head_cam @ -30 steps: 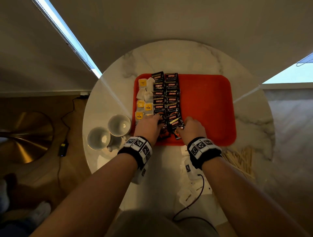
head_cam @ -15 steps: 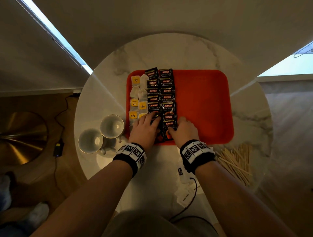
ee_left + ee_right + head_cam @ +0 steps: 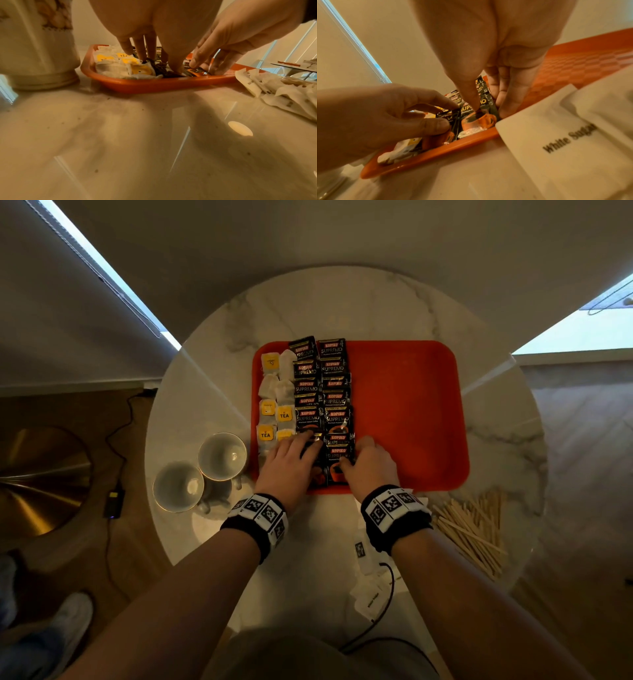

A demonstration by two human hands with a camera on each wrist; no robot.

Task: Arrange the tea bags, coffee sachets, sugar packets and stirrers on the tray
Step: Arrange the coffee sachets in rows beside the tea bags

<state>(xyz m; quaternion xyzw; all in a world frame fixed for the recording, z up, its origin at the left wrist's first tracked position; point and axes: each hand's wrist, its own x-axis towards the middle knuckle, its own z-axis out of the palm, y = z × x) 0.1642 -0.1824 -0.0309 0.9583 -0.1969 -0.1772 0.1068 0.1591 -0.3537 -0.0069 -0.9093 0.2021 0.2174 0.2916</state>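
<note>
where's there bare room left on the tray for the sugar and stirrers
Free: right half of the orange plastic tray, from the black coffee sachets to its right rim. Crowded: white-and-yellow tea bags fill the left strip; the left hand and right hand cover the near sachets.

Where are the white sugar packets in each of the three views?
Head: sugar packets on the table below the tray, right of centre.
Left wrist: sugar packets at right edge, beside the tray.
Right wrist: sugar packets lower right, printed "White Sugar".
Shared landmark: the tray's near rim.
</note>
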